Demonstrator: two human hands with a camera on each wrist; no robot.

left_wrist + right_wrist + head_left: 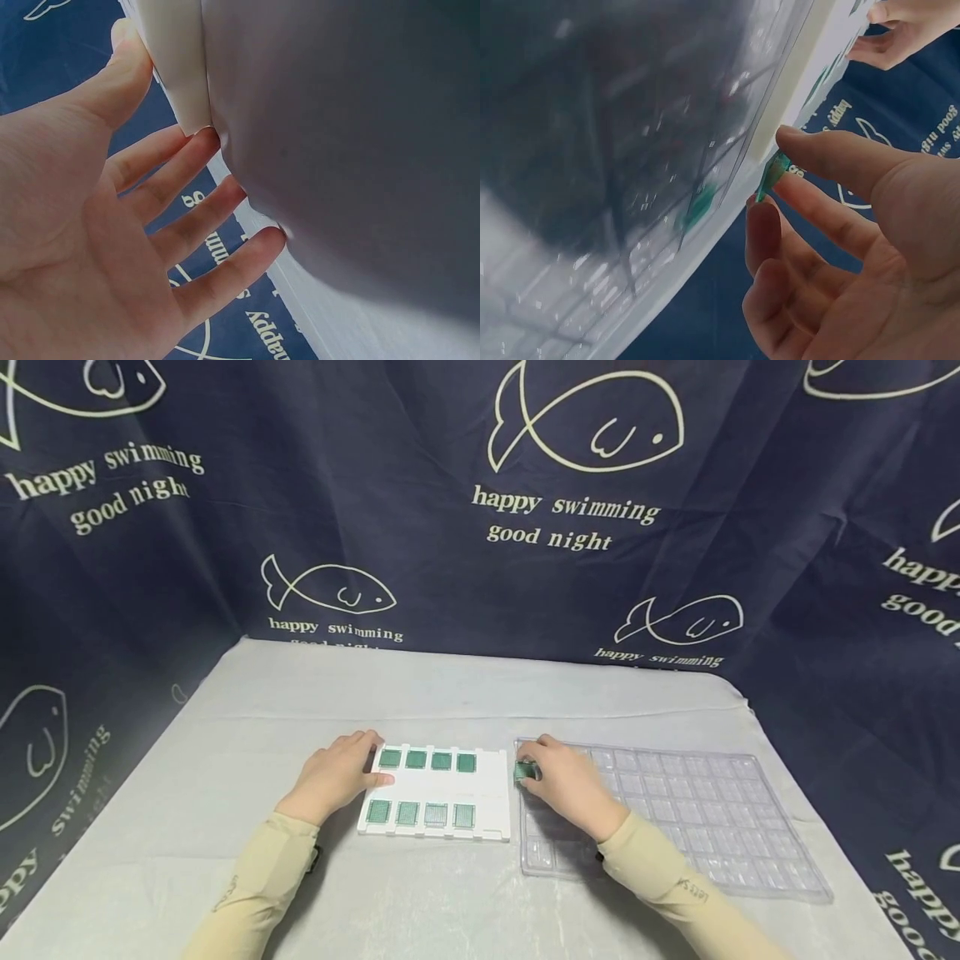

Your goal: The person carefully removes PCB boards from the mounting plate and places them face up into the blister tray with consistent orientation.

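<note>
A white foam board (487, 785) bears two rows of small green circuit boards (466, 762), several in each row. At its left end my left hand (339, 774) holds it, the thumb lying on the top face and the fingers along the edge. In the left wrist view the fingertips (268, 238) meet the table beside the board's corner (176, 67). My right hand (566, 779) pinches another green circuit board (772, 176) between thumb and fingers. It holds this piece over the left side of a clear plastic tray (750, 827), close to the foam board's right end.
The clear tray is divided into many small compartments and lies on the right of the table (435, 893), which has a pale cloth. Dark blue curtains (450, 602) with fish drawings and lettering hang behind and at both sides.
</note>
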